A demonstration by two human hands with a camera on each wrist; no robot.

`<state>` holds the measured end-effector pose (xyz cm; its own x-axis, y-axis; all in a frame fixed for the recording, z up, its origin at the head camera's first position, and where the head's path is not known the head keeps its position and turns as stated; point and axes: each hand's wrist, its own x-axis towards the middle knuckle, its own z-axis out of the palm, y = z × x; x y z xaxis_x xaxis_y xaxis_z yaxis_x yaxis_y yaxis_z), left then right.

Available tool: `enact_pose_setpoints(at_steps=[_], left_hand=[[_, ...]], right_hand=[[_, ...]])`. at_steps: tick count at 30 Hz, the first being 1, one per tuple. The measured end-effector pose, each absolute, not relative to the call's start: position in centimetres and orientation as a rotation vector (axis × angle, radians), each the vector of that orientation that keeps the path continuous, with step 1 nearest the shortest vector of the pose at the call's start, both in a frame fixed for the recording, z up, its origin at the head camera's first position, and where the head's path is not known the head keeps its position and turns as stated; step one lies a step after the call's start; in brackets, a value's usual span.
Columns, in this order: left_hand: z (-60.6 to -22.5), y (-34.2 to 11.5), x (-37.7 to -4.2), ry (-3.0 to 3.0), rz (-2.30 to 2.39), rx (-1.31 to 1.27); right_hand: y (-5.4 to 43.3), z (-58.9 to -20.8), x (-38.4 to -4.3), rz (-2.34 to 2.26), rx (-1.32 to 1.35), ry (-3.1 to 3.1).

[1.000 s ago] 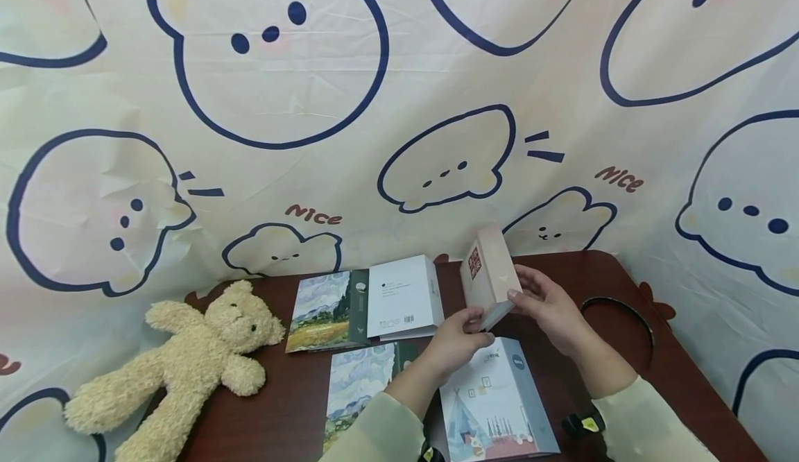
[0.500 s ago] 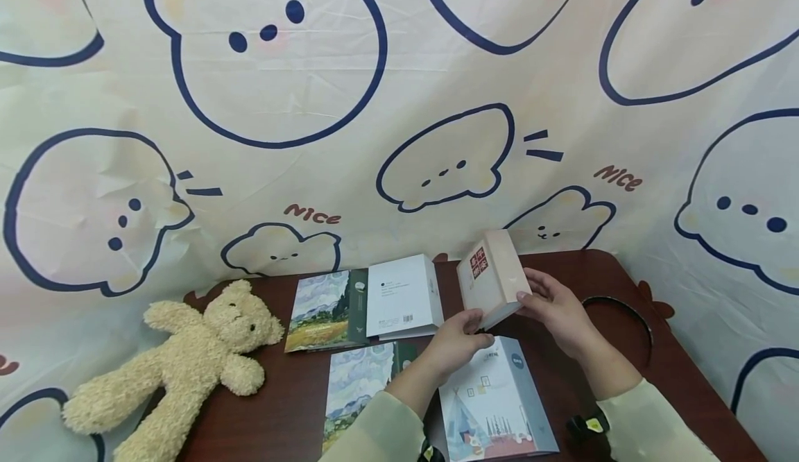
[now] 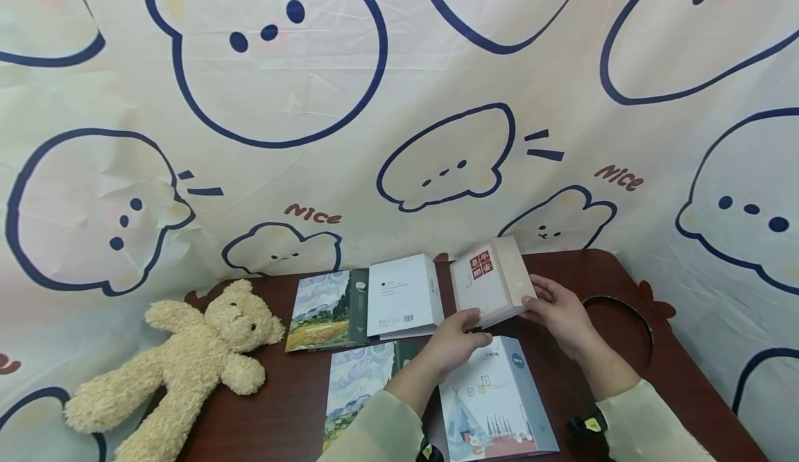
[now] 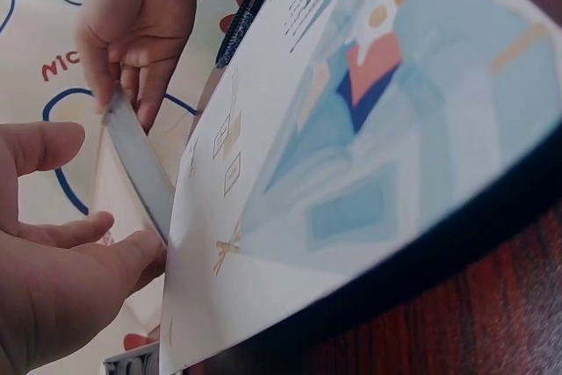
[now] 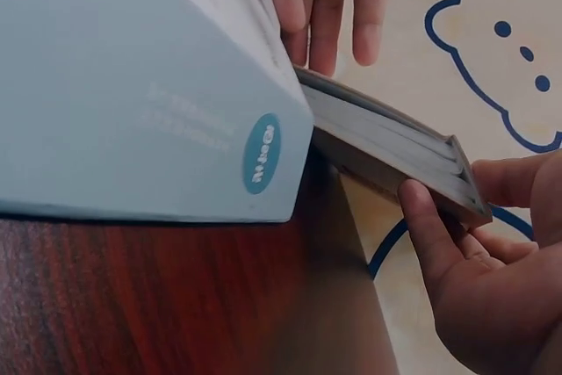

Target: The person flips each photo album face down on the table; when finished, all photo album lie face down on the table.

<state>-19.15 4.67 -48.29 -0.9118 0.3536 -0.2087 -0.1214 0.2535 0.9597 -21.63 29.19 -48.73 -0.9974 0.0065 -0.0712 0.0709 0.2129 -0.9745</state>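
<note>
A thick cream book (image 3: 490,281) with red characters on its cover leans tilted above the table's back, spine toward the right. My left hand (image 3: 454,340) holds its lower left corner, thumb over the cover and fingers below. Near the lower spine corner, my right hand (image 3: 562,313) pinches the book between thumb and fingers, also visible in the right wrist view. Grey page edges (image 5: 386,133) show between the boards there. Just in front lies a white and blue-grey book (image 3: 493,399) with a tent picture; it covers part of the cream book in both wrist views.
A landscape-covered book (image 3: 327,309) and a plain white-backed book (image 3: 402,295) lie at the back. Another landscape book (image 3: 358,379) is partly behind my left arm. A plush bear (image 3: 200,358) lies at left, a dark curved band (image 3: 637,316) at right. Printed cloth (image 3: 349,170) hangs behind.
The cream book has tipped back and turned, so its front cover now faces up more fully. My right hand moved slightly right with its spine; my left hand stayed nearly in place.
</note>
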Motion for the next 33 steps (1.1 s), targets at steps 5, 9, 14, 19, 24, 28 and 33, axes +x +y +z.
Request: enact_pose_setpoints(at_steps=[5, 9, 14, 19, 24, 28, 33], left_hand=[[-48.3, 4.6, -19.2, 2.154, 1.689, 0.195], [-48.4, 4.5, -19.2, 2.157, 1.684, 0.182], [-48.5, 4.4, -19.3, 2.156, 1.687, 0.172], [-48.6, 4.4, -19.4, 2.154, 1.691, 0.157], [-48.7, 4.3, -19.6, 2.140, 1.702, 0.145], [-48.8, 4.2, -19.6, 2.129, 1.710, 0.137], [-48.7, 4.1, -19.7, 2.115, 1.717, 0.131]], right_hand=[[29.3, -49.4, -21.8, -1.929, 0.127, 2.395], [29.3, -49.7, -22.0, -1.919, 0.150, 2.391], [29.3, -50.3, -22.5, -1.891, 0.191, 2.397], [29.2, -51.0, -23.0, -1.850, 0.239, 2.394], [29.3, -51.4, -23.1, -1.716, 0.260, 2.492], [29.3, -51.5, -22.9, -1.527, 0.273, 2.625], [29.0, -51.6, -22.8, -1.370, 0.290, 2.725]])
